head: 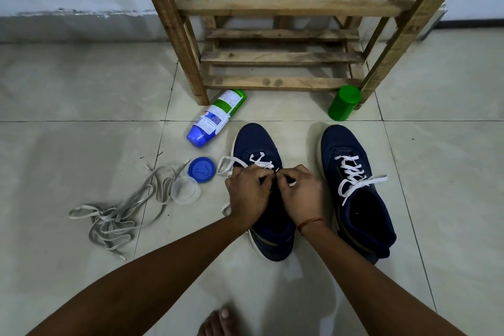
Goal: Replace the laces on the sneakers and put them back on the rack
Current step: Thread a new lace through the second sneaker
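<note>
Two navy sneakers stand on the tiled floor, toes toward the rack. The left sneaker [256, 142] carries a partly threaded white lace [231, 165]. My left hand [246, 191] and my right hand [298, 194] meet over its eyelets, each pinching that lace; the lace tip shows between my fingers. My hands hide the tongue. The right sneaker [354, 188] is laced with a white lace [351, 176], its ends loose. A pile of old grey laces [117, 213] lies on the floor to the left.
The wooden slatted rack [281, 30] stands just beyond the sneakers. A green-and-blue bottle [215, 118] lies on its side, near a blue lid [201, 169] and a clear cup [185, 189]. A green jar [344, 103] sits by the rack's right leg. My bare toes [218, 322] show at the bottom.
</note>
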